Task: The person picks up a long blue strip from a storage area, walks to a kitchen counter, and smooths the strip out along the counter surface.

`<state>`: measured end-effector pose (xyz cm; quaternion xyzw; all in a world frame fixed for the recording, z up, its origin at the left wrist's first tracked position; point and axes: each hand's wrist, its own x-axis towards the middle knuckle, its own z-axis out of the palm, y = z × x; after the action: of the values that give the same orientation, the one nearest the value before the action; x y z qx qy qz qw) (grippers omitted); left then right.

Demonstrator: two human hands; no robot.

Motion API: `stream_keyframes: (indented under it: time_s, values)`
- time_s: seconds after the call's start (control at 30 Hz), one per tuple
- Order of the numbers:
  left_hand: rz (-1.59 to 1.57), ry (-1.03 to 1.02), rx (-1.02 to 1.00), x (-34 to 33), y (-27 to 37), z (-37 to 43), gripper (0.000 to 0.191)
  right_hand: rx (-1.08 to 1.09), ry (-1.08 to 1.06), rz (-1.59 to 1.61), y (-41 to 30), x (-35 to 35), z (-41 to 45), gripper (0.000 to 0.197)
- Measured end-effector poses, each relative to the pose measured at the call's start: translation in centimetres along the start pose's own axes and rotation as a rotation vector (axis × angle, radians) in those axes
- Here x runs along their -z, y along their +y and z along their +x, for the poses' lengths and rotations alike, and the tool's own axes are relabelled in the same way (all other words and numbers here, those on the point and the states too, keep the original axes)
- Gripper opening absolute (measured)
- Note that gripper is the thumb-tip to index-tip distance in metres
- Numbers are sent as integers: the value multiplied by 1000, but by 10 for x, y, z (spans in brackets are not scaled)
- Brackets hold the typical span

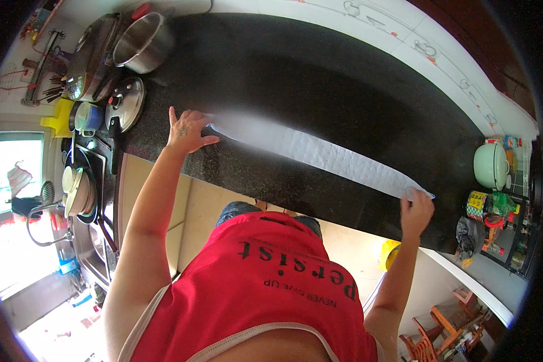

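Observation:
A long white strip of quilted, dimpled sheet material (316, 149), with thin blue edging at its ends, stretches across the black countertop (262, 68). Its left part looks blurred. At the strip's left end is my left hand (189, 131), fingertips touching the end; its thumb stands apart and the little finger points away. Whether those fingers pinch the strip is hidden. My right hand (417, 212) grips the other end, near the counter's front right, with its fingers bent around the edge and a blue-edged corner sticking out beyond them.
To the left stand a steel pot (142, 43), a pressure-cooker lid (126, 104) and stacked bowls (79, 192) by the sink. On the right are a pale green lidded pot (489, 166), a black plastic bag (469, 237) and bottles (502, 206). A tiled wall (416, 27) borders the counter's back.

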<state>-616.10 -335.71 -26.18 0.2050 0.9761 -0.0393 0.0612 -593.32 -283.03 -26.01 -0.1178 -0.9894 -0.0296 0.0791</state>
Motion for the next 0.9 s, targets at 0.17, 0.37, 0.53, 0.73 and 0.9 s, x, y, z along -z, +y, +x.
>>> stream_keyframes:
  time_s: [0.17, 0.37, 0.53, 0.73, 0.9]
  values:
    - [-26, -41, -2, 3, 2, 0, 46, 269, 13, 192, -70, -8, 2, 37]
    - [-51, 67, 0, -5, -3, -4, 43, 242, -16, 193, -64, -27, 8, 37]
    - [-77, 311, -121, 15, 28, -9, 38, 213, -64, 174, -66, -23, 8, 35]
    - [-266, 151, -413, -17, 121, -5, 50, 186, -71, 170, -68, -23, 8, 34]
    - [-309, 163, -427, -29, 119, 8, 49, 202, -51, 159, -67, -20, 9, 34]
